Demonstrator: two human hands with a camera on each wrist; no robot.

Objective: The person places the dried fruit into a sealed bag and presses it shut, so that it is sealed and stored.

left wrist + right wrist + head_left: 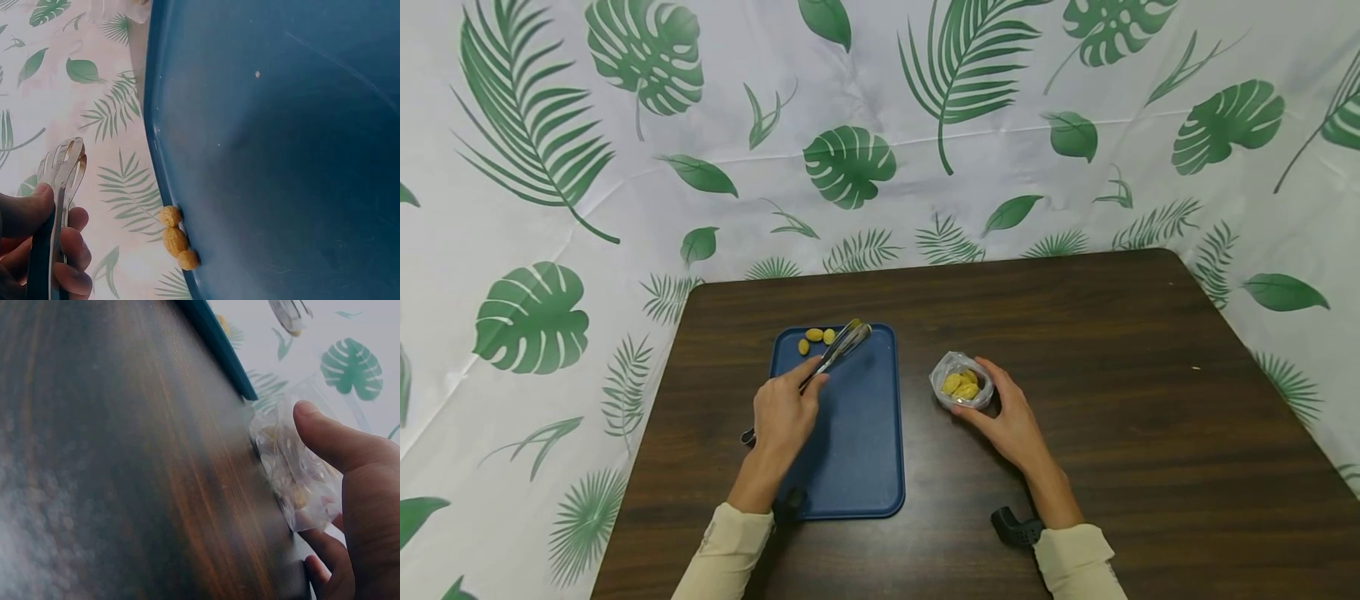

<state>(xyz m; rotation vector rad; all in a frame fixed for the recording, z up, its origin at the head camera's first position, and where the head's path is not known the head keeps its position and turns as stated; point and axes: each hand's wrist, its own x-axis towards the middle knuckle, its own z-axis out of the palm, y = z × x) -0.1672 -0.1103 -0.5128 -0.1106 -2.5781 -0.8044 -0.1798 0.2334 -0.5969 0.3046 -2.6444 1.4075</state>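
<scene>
My left hand (786,414) grips a pair of metal tongs (842,343) with dark handles, above the blue tray (857,450). Between the tong tips shows a bit of something yellow-brown, clearest in the left wrist view beside the tongs' slotted heads (65,159). Several small yellow-brown oval pieces (814,335) lie at the tray's far left corner; their exact kind is unclear. To the right of the tray, my right hand (1011,421) holds a clear plastic bag (942,371) between thumb and fingers. Its mouth is open, with similar yellow pieces (962,385) inside.
The tray lies on a dark wooden table (1075,333). A small pale crumb (1196,367) is on the table at the right, and tiny crumbs (257,74) dot the tray. Behind the table hangs a white cloth (880,83) with green leaves.
</scene>
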